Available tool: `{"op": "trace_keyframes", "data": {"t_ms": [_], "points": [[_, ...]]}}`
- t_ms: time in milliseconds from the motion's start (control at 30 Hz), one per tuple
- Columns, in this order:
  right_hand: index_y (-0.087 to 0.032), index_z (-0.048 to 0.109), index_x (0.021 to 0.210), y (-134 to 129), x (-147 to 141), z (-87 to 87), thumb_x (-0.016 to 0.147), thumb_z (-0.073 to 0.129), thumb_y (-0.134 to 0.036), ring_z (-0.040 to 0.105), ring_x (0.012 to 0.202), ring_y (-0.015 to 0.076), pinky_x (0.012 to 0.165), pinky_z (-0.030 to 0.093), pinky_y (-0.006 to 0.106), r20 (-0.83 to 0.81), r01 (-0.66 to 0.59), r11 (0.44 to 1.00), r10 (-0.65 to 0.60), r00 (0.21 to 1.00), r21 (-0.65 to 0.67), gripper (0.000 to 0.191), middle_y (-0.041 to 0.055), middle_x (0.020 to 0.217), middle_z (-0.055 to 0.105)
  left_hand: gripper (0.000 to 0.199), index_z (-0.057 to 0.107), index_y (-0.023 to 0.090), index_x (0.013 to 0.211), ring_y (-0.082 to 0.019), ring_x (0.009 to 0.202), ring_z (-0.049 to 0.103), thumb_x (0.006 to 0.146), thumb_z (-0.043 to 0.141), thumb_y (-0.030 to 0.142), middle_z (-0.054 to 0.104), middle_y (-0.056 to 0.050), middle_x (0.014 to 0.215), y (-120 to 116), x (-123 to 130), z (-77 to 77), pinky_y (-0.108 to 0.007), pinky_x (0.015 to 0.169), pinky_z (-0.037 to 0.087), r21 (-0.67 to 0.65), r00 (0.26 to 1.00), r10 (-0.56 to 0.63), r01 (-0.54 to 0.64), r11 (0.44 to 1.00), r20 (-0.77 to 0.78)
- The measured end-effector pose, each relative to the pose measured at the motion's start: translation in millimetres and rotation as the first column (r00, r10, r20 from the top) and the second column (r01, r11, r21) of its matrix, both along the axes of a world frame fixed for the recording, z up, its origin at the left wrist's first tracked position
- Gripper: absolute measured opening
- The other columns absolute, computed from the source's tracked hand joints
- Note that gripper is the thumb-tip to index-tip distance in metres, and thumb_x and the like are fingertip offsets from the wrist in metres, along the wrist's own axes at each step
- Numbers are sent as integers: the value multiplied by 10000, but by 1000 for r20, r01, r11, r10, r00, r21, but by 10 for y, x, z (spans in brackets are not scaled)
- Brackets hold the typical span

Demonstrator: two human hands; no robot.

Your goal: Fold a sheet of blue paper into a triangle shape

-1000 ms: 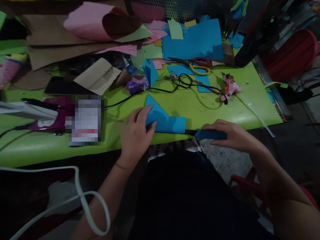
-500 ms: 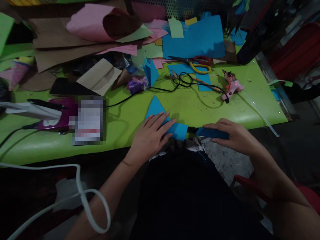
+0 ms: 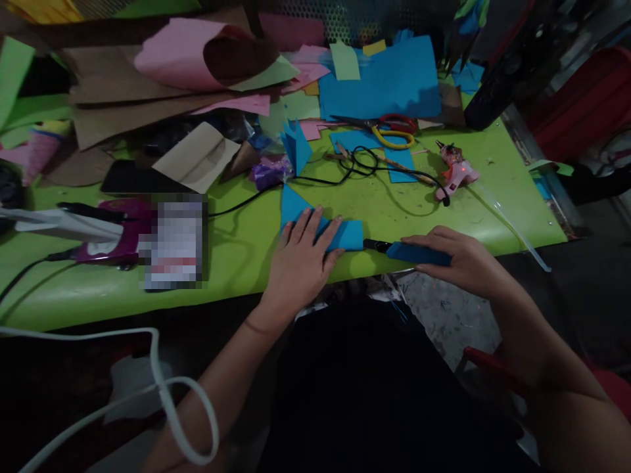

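Our left hand [image 3: 298, 264] is lying flat, fingers spread, hiding the middle of the folded blue paper [image 3: 348, 235] near the green surface's [image 3: 236, 253] front edge. Our right hand [image 3: 456, 259] is holding a blue tool [image 3: 417, 254] and hiding its back end. We cannot tell whether its dark tip [image 3: 376, 246] is touching the paper. Scissors [image 3: 375, 124] are lying beyond.
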State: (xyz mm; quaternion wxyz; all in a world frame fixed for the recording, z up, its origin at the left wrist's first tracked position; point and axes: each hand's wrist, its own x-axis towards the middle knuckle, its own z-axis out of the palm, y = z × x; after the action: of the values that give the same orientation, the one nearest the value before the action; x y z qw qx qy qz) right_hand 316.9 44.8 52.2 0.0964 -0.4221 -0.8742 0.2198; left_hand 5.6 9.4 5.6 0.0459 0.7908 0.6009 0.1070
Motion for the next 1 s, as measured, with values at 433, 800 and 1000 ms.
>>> {"op": "trace_keyframes", "data": {"t_ms": [433, 800, 1000], "points": [[-253, 604, 1447, 28, -37, -64, 1012, 569, -357, 665, 983, 258, 837, 545, 384, 22, -41, 999, 41, 999, 10, 449, 112, 1105, 630, 516, 446, 360, 1569, -379, 1577, 275, 1054, 439, 396, 345, -96, 1693, 53, 52, 23, -639, 1233, 298, -23, 1000, 17, -17, 1000, 2], [-231, 593, 1457, -33, -49, -58, 1035, 515, -355, 650, 1010, 289, 846, 567, 438, 60, -55, 997, 52, 997, 46, 447, 142, 1118, 652, 513, 450, 355, 1567, -371, 1578, 276, 1056, 432, 389, 351, -87, 1691, 43, 50, -2, -643, 1229, 306, 8, 1000, 5, -5, 1000, 3], [-241, 595, 1451, -72, -81, -65, 1030, 528, -360, 661, 966, 267, 804, 567, 398, 44, -51, 998, 49, 998, 35, 443, 131, 1094, 651, 512, 452, 351, 1566, -382, 1576, 278, 1056, 436, 389, 345, -99, 1692, 48, 51, 4, -651, 1223, 304, 1, 1000, 4, -4, 1000, 0]]}}
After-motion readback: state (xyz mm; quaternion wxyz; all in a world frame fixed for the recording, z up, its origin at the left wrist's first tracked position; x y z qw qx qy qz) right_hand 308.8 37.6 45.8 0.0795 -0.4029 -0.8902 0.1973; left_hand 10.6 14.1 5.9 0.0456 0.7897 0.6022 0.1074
